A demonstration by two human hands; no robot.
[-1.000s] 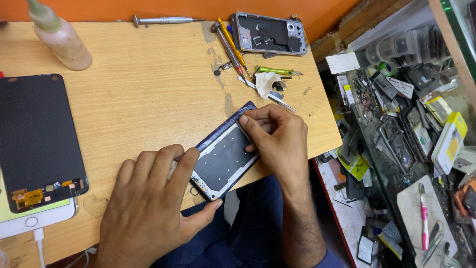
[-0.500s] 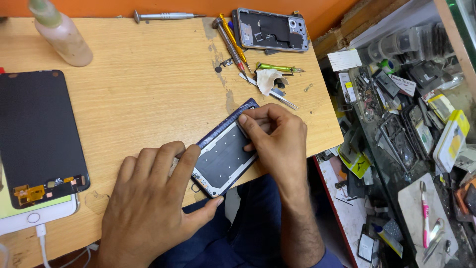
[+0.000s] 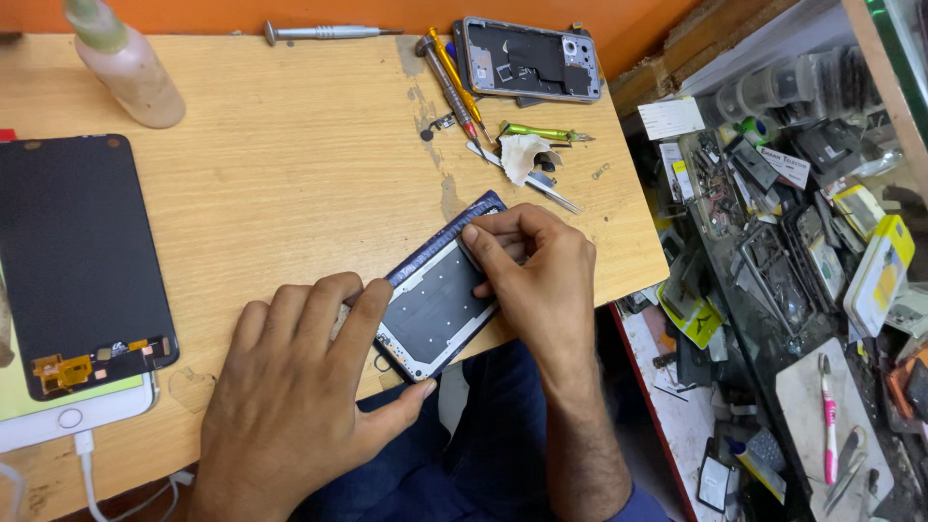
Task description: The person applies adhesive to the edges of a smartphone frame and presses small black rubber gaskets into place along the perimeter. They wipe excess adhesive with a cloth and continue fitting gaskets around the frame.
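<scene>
A dark blue phone frame point(image 3: 435, 300) lies face-open at the front edge of the wooden table point(image 3: 290, 164), its grey inner plate showing. My left hand point(image 3: 300, 396) lies flat on the table and pins the frame's near end, thumb under its lower edge. My right hand point(image 3: 536, 275) rests on the frame's far end, fingers curled and pinching at the upper right corner; what they pinch is hidden.
A black display panel point(image 3: 77, 261) with an orange flex lies at left over a white phone point(image 3: 68, 420) with a cable. Behind are a bottle point(image 3: 126, 63), screwdrivers point(image 3: 449, 82), tweezers point(image 3: 527, 179), a tissue scrap point(image 3: 522, 155) and another open phone body point(image 3: 527, 58). A cluttered parts shelf point(image 3: 793, 242) stands at right.
Both hands stay on the phone frame. My right fingers have shifted slightly at the frame's upper corner; the view has drifted a little.
</scene>
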